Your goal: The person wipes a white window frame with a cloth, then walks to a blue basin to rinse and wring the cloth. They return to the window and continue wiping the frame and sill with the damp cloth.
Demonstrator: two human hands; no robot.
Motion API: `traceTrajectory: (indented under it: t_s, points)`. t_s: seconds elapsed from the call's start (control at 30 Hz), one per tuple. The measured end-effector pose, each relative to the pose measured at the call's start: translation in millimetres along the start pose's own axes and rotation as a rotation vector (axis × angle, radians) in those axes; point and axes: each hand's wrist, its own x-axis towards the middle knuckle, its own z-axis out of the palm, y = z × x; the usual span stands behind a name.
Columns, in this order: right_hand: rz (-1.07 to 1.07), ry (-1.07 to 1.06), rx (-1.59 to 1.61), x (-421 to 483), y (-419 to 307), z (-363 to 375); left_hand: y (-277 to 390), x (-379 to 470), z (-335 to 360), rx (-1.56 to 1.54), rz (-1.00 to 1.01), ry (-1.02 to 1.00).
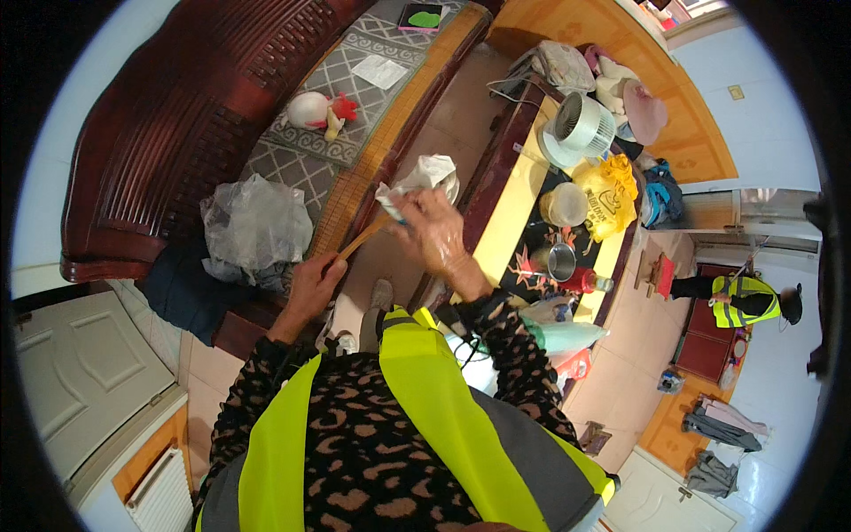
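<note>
My left hand (312, 284) is closed around the lower end of a thin wooden stick (363, 237), which slants up to the right. At its upper end, a crumpled white cloth or sheet (432, 171) sticks out past the fingers of my right hand (429, 229). The right fingers are bent over this white material and slightly blurred. A bit of blue shows beside them, and how the white piece meets the stick is hidden. Both hands are above the gap between a wooden sofa (159, 133) and a long low table (508, 249).
On the sofa lie a clear plastic bag (256, 223), a white and red toy (311, 110) and a paper sheet (379, 71). The table carries a fan (585, 125), a yellow bag (608, 199), a lidded jar (565, 205), a metal cup (562, 261) and a red bottle (585, 280). Another person (744, 300) stands at right.
</note>
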Motion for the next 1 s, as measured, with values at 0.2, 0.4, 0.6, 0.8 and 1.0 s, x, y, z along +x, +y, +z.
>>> traceTrajectory:
  t_s: [0.2, 0.4, 0.6, 0.8, 1.0]
  points:
    - [0.091, 0.202, 0.373, -5.8, 13.6, -10.2, 14.9, 20.9, 11.3, -0.240, -0.070, 0.029]
    - [0.524, 0.558, 0.864, 42.4, 68.6, -24.8, 35.4, 64.6, 21.1, -0.287, 0.005, -0.017]
    - [0.136, 0.561, 0.292, 79.4, 112.2, -34.9, 43.8, 137.3, 18.7, -0.383, -0.075, -0.055]
    - [0.090, 0.191, 0.355, 88.4, 136.5, -32.8, 53.8, 239.7, 13.5, -0.456, -0.099, -0.060]
    - [0.458, -0.030, 0.453, 122.0, 186.6, -37.6, 85.7, 308.6, 20.0, -0.551, -0.029, -0.252]
